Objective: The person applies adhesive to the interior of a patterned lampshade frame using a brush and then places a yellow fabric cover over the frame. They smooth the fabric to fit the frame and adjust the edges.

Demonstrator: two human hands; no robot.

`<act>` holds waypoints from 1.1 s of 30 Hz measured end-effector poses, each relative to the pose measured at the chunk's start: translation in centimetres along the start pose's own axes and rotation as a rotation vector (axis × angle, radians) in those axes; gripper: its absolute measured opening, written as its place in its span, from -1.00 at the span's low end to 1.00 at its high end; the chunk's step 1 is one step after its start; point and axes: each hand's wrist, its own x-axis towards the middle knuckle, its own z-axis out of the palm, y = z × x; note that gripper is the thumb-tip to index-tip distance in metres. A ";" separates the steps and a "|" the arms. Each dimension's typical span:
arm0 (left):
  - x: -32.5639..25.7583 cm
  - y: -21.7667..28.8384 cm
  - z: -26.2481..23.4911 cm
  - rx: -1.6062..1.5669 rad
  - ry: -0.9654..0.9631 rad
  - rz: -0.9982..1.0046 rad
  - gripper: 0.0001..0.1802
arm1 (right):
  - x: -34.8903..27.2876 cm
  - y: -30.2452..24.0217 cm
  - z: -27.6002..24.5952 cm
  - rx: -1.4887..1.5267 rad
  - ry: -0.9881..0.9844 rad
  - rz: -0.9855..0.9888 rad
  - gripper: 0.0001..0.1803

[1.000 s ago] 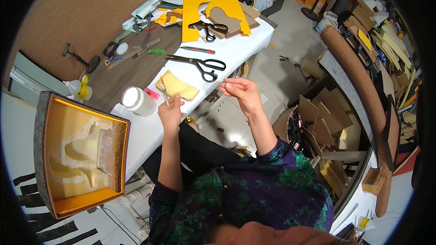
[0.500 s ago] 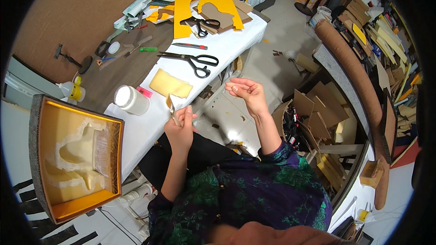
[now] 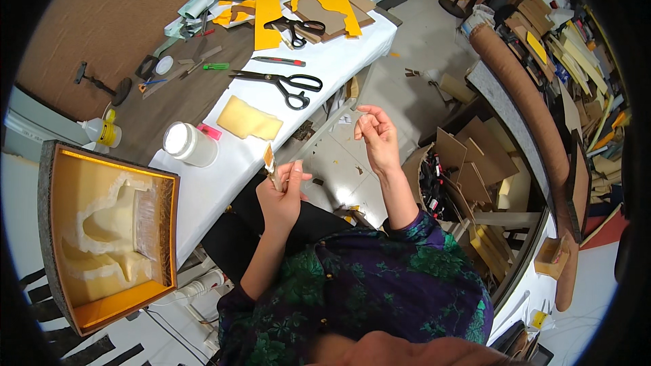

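Head view: one brush (image 3: 269, 158) is held up in the left hand (image 3: 279, 196), bristles upward, near the bench edge.
Left fingers: curled around the brush handle, which is firmly grasped.
Right hand (image 3: 380, 146): raised, well apart from the brush; fingers bent toward the thumb; whether anything is pinched cannot be told.
Step in hand: judged to be a pause in brushwork; no contact between bristles and pad is seen.
Next move: bristles would need to be turned down, toward pad or jar; which, cannot be told.
Pad: one, yellow (image 3: 249, 119), laid flat on the white-covered bench (image 3: 203, 183), just beyond the bristles.
Jar: one, white-topped (image 3: 193, 144), left of the pad; one pink item (image 3: 210, 131) between them.
Cutting tools: two black-handled scissors (image 3: 277, 79), one knife (image 3: 279, 62) between the pairs.
Yellow sheet: one, cut out (image 3: 268, 10), partly under the farther scissors.
Open box: one (image 3: 122, 305), left of the bench.
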 end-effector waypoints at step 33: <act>-0.2 0.7 0.3 0.013 -0.034 -0.016 -0.63 | 0.0 0.3 -3.7 -0.157 0.072 0.090 -0.78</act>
